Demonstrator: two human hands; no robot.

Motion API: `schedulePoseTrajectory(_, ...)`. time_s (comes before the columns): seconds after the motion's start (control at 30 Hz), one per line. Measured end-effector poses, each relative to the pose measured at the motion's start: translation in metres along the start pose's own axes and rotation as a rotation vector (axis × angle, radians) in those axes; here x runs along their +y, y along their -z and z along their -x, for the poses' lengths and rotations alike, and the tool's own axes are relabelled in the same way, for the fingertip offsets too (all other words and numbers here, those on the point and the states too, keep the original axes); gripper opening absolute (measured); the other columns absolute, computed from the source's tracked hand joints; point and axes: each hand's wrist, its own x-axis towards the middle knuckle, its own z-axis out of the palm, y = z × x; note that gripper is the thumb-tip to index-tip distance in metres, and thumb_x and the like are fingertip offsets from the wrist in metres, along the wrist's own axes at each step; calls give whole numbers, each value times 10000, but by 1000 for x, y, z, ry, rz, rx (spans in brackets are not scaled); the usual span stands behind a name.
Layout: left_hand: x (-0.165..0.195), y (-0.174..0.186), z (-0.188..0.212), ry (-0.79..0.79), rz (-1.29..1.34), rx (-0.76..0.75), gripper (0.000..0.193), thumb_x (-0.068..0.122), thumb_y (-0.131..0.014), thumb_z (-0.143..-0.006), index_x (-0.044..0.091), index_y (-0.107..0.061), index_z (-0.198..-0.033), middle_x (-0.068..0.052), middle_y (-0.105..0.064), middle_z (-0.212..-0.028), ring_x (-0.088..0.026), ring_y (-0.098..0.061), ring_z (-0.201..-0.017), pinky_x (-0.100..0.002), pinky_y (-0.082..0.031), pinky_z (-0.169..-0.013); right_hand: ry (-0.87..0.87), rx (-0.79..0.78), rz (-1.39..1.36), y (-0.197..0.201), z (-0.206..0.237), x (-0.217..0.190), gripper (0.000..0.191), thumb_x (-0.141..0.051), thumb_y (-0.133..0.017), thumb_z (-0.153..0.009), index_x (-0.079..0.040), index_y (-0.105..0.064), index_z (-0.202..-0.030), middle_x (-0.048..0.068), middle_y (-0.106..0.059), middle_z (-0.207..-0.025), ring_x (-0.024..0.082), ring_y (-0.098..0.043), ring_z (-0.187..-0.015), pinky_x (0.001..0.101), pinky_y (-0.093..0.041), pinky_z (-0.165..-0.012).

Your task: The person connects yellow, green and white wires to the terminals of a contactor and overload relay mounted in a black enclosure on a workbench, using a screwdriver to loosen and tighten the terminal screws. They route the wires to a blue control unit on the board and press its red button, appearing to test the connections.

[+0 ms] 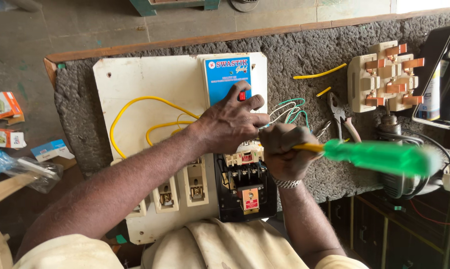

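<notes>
The person leans over a white board (150, 79) lying flat on a rough grey bench (309, 55). The left hand (230, 122) presses down on the board, fingers spread and closed on nothing, its fingertips resting at the lower edge of a blue box (226, 74) with a small red switch. The right hand (283, 152) is clamped around a screwdriver (379, 157), whose green handle sticks out to the right in a blur; the tip is hidden under the hands, somewhere just above the black switch unit (245, 192) mounted near the board's lower edge.

By the look of it, the wiring is partly done. A yellow wire (135, 107) already loops across the board and runs under the left hand, and three cream fuse holders (177, 192) sit fixed in a row on the board's near side. Green and white wires (292, 109) bunch loosely just beyond the hands, and I cannot tell whether their ends are fastened. Short offcuts of yellow wire (319, 73) lie on the bench, near a pair of pliers (342, 117). A big cream switch with copper blades (384, 74) sits apart on the bench, not on the board and with no wires on it that I can see, so I'd judge that a fair bit of connecting is left.
</notes>
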Motion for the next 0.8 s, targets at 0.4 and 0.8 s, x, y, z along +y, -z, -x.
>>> schedulePoseTrajectory(0.4,-1,1,0,-32,-88,-58,96,255,-744,-694,256,-702,-608,130,-623,-1097,-190,-473,-1251,-625,-224,-1142,198,37,-112,2,-2,-3,558,-649,-361,-1062,-149,-410,-819,-38,-269,-634,78,-182,-469,282,-189,-442)
schedulePoseTrajectory(0.8,0,-1,1,-46,-75,-48,113,333,-746,-783,275,-733,-687,115,-609,-1100,-179,-439,-1270,-615,-229,-1139,45,215,-195,19,-17,-4,533,-630,-324,-1096,-145,-391,-886,-24,-236,-609,80,-157,-475,290,-148,-427)
